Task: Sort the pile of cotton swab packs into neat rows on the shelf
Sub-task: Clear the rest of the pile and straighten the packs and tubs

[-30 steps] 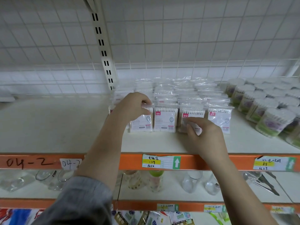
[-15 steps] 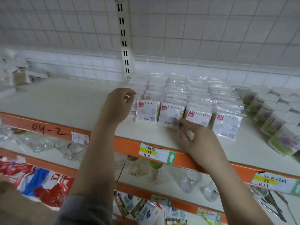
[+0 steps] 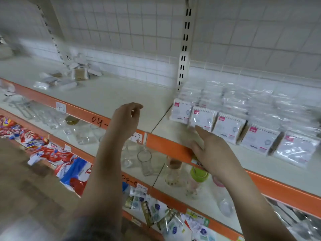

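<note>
Both hands have come off the rows. Left hand (image 3: 127, 117) lifted w/ grip loosely curled, holding nothing; right hand (image 3: 211, 150) fingers apart, fingertip just short of the front packs (image 3: 202, 118). View swung left: leftover pile (image 3: 69, 77) lies well apart, far left of left grip. Prob. next fetch.

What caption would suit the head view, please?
Both hands, left hand and right hand, hover empty beside the rowed swab packs; loose pile waits.
</note>
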`<state>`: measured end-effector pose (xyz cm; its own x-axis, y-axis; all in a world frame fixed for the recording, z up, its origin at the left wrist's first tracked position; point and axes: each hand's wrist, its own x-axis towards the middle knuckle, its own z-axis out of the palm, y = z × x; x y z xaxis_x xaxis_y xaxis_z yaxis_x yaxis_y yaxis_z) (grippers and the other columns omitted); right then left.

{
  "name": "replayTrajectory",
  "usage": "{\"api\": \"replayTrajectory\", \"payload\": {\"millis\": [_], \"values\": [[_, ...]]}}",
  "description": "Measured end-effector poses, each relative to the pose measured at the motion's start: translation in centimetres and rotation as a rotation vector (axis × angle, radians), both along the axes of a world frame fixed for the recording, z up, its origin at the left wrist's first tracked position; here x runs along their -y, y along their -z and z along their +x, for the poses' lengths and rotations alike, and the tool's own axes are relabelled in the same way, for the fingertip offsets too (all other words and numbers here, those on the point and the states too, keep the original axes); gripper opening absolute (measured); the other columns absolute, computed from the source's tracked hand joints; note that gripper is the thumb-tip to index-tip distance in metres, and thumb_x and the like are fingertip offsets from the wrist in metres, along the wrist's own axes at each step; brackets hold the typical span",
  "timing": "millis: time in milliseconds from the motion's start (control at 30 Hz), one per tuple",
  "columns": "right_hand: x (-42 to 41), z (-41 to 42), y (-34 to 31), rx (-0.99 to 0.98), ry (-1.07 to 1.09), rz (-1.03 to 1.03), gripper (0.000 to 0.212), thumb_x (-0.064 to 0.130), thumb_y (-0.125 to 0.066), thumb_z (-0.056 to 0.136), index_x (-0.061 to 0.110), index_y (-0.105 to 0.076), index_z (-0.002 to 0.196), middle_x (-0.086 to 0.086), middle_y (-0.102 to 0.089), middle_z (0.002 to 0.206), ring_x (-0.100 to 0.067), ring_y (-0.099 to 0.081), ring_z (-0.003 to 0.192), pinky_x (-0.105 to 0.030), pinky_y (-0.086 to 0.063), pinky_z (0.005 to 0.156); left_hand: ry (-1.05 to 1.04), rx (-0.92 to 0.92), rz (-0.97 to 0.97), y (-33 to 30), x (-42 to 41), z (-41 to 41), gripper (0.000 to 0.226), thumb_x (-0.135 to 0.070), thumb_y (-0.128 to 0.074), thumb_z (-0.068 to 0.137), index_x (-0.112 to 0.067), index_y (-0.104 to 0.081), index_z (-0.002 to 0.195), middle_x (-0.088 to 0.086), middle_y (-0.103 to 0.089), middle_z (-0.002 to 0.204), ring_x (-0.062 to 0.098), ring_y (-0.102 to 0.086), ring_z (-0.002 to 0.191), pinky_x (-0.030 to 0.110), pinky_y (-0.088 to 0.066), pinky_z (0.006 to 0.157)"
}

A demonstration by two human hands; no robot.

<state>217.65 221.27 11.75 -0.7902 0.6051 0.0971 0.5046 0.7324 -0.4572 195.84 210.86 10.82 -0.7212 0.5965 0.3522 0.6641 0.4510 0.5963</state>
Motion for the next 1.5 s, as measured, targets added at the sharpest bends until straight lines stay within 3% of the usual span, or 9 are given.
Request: {"api": "replayTrajectory", "payload": {"millis": [200, 333, 633, 800, 900, 1067, 1233, 1367, 1500], "values": [[5.0, -7.9, 0.8, 0.059, 0.051, -0.034, 0.058, 0.033, -0.036, 0.100, 0.013, -0.014, 0.150, -0.003, -0.017, 0.157, -0.016, -0.018, 0.144, -0.022, -0.020, 0.107, -0.047, 0.042, -0.056, 0.5, 6.3, -7.1, 0.030, -0.019, -0.039, 0.099, -0.018, -0.057, 0.123, 0.007, -0.058, 0.123, 0.023, -0.057, 0.108, 0.036, -0.048, 0.092], [10.1, -14.1, 1.5, 0.056, 0.093, -0.063, 0.060, 0.033, -0.034, 0.101, 0.012, -0.008, 0.151, -0.004, -0.009, 0.159, -0.015, -0.011, 0.145, -0.025, -0.017, 0.111, -0.018, 0.040, -0.120, 0.8, 11.3, -13.1, 0.032, -0.019, -0.038, 0.099, -0.017, -0.055, 0.126, 0.008, -0.056, 0.125, 0.024, -0.055, 0.112, 0.031, -0.045, 0.086], [17.3, -24.1, 1.5, 0.100, 0.097, -0.066, 0.062, 0.033, -0.036, 0.100, 0.013, -0.008, 0.151, -0.005, -0.011, 0.159, -0.015, -0.008, 0.146, -0.029, -0.020, 0.112, 0.003, 0.061, -0.092, 0.5, 19.9, -22.3, 0.032, -0.017, -0.038, 0.099, -0.018, -0.057, 0.124, 0.002, -0.056, 0.128, 0.017, -0.057, 0.106, 0.024, -0.041, 0.083], [17.9, -28.9, 1.5, 0.101, 0.081, -0.041, 0.061, 0.032, -0.038, 0.100, 0.010, -0.013, 0.150, -0.008, -0.016, 0.157, -0.017, -0.012, 0.145, -0.027, -0.021, 0.110, -0.036, 0.053, -0.094, 1.2, 22.3, -26.5, 0.032, -0.016, -0.039, 0.099, -0.018, -0.057, 0.126, 0.001, -0.056, 0.128, 0.007, -0.052, 0.091, 0.017, -0.037, 0.078], [17.7, -32.0, 1.6, 0.118, 0.073, -0.049, 0.061, 0.031, -0.039, 0.100, 0.009, -0.014, 0.150, -0.008, -0.019, 0.157, -0.019, -0.015, 0.145, -0.027, -0.021, 0.109, -0.049, 0.059, -0.075, 1.7, 22.9, -29.0, 0.032, -0.016, -0.040, 0.099, -0.018, -0.057, 0.125, 0.001, -0.057, 0.128, 0.007, -0.051, 0.095, 0.018, -0.037, 0.080], [16.1, -39.4, 2.0, 0.090, 0.030, -0.055, 0.054, 0.030, -0.042, 0.098, 0.007, -0.026, 0.145, -0.012, -0.035, 0.147, -0.027, -0.036, 0.133, -0.032, -0.030, 0.100, -0.110, 0.041, -0.080, 2.2, 22.7, -35.0, 0.030, -0.014, -0.042, 0.098, -0.018, -0.060, 0.122, 0.000, -0.061, 0.125, 0.010, -0.057, 0.103, 0.019, -0.039, 0.085], [13.9, -47.0, 0.7, 0.063, -0.025, -0.067, 0.048, 0.030, -0.044, 0.097, 0.003, -0.037, 0.137, -0.014, -0.041, 0.142, -0.029, -0.039, 0.128, -0.031, -0.032, 0.094, -0.145, 0.050, -0.067, 0.3, 21.1, -41.6, 0.027, -0.015, -0.048, 0.095, -0.015, -0.063, 0.118, 0.003, -0.065, 0.116, 0.014, -0.061, 0.101, 0.020, -0.041, 0.084], [12.6, -51.9, -0.3, 0.062, -0.056, -0.073, 0.049, 0.033, -0.042, 0.098, 0.004, -0.036, 0.138, -0.012, -0.041, 0.141, -0.028, -0.039, 0.128, -0.035, -0.033, 0.096, -0.157, 0.050, -0.036, -0.5, 19.4, -45.7, 0.026, -0.014, -0.050, 0.095, -0.015, -0.064, 0.117, 0.002, -0.066, 0.112, 0.008, -0.057, 0.091, 0.017, -0.038, 0.079], [11.8, -56.4, -1.0, 0.068, -0.084, -0.048, 0.049, 0.034, -0.042, 0.098, 0.007, -0.037, 0.138, -0.011, -0.044, 0.140, -0.027, -0.042, 0.126, -0.033, -0.035, 0.093, -0.145, 0.062, -0.031, 0.1, 18.5, -48.9, 0.024, -0.016, -0.052, 0.093, -0.014, -0.065, 0.114, 0.002, -0.067, 0.109, 0.014, -0.063, 0.095, 0.018, -0.040, 0.080]]}}
